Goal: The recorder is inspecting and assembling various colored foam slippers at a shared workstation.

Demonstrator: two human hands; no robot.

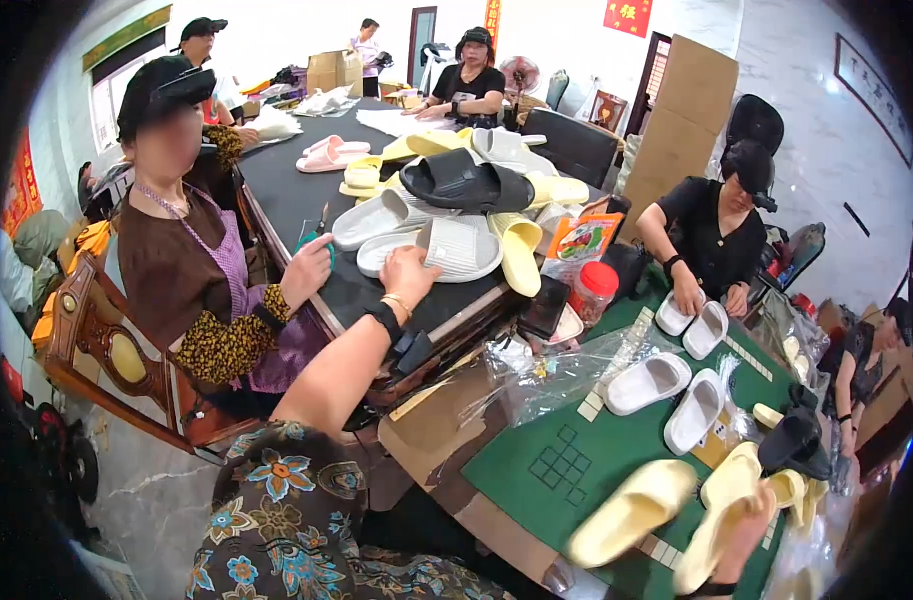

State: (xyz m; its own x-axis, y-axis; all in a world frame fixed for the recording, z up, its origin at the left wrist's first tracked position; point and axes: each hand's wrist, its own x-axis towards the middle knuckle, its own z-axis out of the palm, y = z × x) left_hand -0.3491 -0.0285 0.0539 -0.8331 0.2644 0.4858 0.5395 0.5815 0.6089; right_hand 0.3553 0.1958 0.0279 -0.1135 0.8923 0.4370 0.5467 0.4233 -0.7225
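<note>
On the dark table, my left hand (409, 276) grips a light grey slipper (459, 250) by its ribbed strap, fingers bent around the opening. A second grey slipper (377, 218) lies just behind it, beside a heap with a black slipper (457, 180) and a yellow slipper (520, 252). At the lower right, over the green mat, my right hand (749, 530) is closed on the side of a yellow slipper (712, 545); its fingers are partly hidden. Left of it another yellow slipper (632, 510) looks blurred.
A person at the left holds green-handled scissors (322, 235) near my left arm. Another person at the right handles white slippers (705, 330). A red-lidded jar (594, 290), a clear plastic bag (557, 385) and white slippers (649, 383) lie between the tables. Cardboard (437, 420) juts out near me.
</note>
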